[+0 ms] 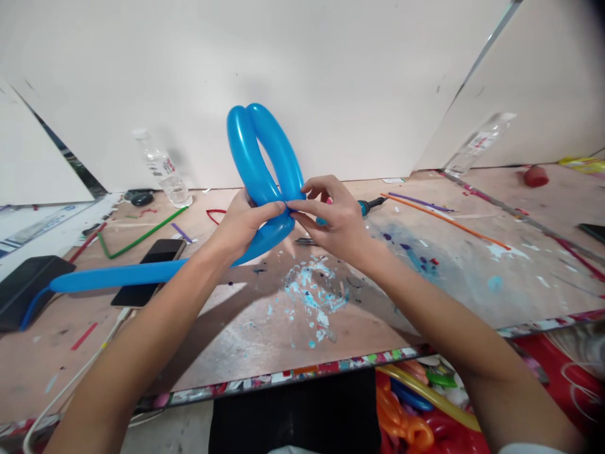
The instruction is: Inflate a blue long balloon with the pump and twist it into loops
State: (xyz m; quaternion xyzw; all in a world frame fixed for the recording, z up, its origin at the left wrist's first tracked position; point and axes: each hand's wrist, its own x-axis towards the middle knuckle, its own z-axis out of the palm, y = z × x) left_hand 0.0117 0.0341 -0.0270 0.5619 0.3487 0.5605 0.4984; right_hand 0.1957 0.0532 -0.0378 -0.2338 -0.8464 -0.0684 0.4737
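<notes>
A long blue modelling balloon [244,150] stands bent into a narrow upright loop above the table. My left hand [243,224] is closed round the base of the loop, its thumb pressed on the joint. From the other side my right hand [331,214] pinches the same joint with thumb and forefinger. Beneath the left hand the balloon's long tail runs left past my forearm, ending in a thin uninflated tip near a black box-shaped object. Fingers behind the balloon are hidden.
A black phone [147,271] lies under the tail. Water bottles [163,170] stand by the white wall on both sides. A screwdriver-like tool [373,205] lies behind my right hand. Uninflated green [142,238] and orange balloons [449,222] and scraps litter the wooden table [227,353].
</notes>
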